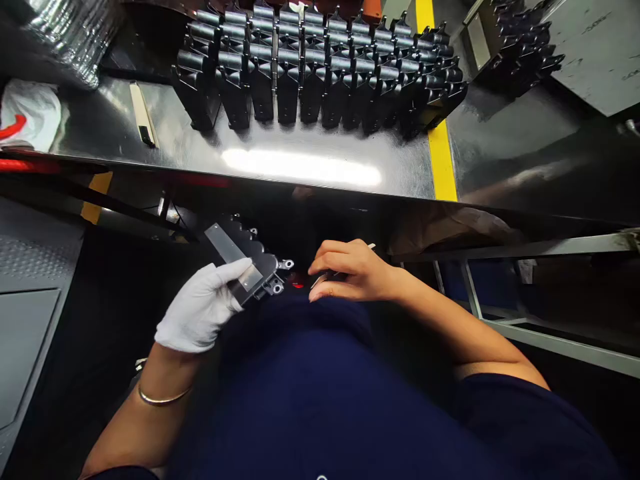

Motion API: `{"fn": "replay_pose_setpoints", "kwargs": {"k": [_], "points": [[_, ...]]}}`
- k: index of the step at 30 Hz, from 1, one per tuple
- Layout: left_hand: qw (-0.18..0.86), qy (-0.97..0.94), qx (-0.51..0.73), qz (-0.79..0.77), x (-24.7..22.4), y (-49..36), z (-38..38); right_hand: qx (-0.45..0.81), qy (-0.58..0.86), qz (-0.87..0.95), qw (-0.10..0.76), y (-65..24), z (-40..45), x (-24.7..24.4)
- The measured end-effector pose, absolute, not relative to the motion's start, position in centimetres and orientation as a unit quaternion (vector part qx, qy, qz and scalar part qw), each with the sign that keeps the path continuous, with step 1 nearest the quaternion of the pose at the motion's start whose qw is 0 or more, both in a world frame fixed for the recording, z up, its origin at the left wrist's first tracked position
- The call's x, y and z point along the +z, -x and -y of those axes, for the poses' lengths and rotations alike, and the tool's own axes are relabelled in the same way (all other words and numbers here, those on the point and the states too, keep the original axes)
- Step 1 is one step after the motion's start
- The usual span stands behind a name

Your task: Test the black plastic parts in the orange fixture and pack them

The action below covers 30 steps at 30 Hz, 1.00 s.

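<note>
Far left: knife [142, 113] lying on the bench [173, 145], well apart from both hands.

Next, left hand [200, 310], gloved, clamped on the part [257, 257]: thumb on the grey strip [225, 243], fingers underneath. Part is tilted, held in the air just off the bench's near edge, in front of the torso.

Handling, my read: stiff, probably moulded or cast; light enough for one hand. Smooth strip could slip under cloth. Lugs [287, 265] at the right end look like the weak spot; don't pinch or lever there. Grip the body across its width, thumb flat on the strip, scalloped edge free.

Behind, rows of similar-looking blocks [315, 73] stand packed on the bench.

Right hand [353, 270], bare: fingers and thumb closed around a slim tool [371, 247], mostly hidden, type unclear. Near the lugs, not touching the part.
</note>
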State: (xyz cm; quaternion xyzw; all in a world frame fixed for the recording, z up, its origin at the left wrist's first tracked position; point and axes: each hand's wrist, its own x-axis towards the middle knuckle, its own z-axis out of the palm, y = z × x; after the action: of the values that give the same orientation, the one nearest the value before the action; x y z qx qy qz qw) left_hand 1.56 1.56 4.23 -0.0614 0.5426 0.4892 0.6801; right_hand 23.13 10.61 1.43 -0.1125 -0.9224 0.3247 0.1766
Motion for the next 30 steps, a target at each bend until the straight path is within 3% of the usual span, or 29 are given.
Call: {"fn": "replay_pose_setpoints", "kwargs": {"k": [4, 8, 14, 16, 20, 25, 30], "points": [[0.757, 0.105, 0.392, -0.513, 3.6, -2.1, -1.8, 0.279, 0.042, 0.937, 0.204, -21.7, -10.6, 1.7], [0.743, -0.061, 0.373, -0.553, 3.0, -1.5, -0.8, 0.314, 0.077, 0.910, 0.261, -20.9, -10.6, 1.3], [0.423, -0.359, 0.438, -0.708, 1.3, -1.4, 0.2, 0.375, 0.244, 0.812, 0.376, -19.6, -9.4, -0.7], [0.395, -0.374, 0.408, -0.733, 0.7, -1.6, -0.2, 0.417, 0.262, 0.791, 0.363, -19.4, -8.9, -1.0], [0.408, -0.378, 0.400, -0.728, 0.1, -1.5, -0.8, 0.490, 0.296, 0.769, 0.284, -20.4, -8.8, -0.4], [0.490, -0.394, 0.382, -0.678, 0.6, -1.3, -0.2, 0.465, 0.276, 0.809, 0.230, -21.8, -8.8, 0.1], [0.532, -0.398, 0.369, -0.650, 1.0, -1.5, 0.0, 0.451, 0.254, 0.815, 0.261, -22.0, -7.7, 0.0]]}}
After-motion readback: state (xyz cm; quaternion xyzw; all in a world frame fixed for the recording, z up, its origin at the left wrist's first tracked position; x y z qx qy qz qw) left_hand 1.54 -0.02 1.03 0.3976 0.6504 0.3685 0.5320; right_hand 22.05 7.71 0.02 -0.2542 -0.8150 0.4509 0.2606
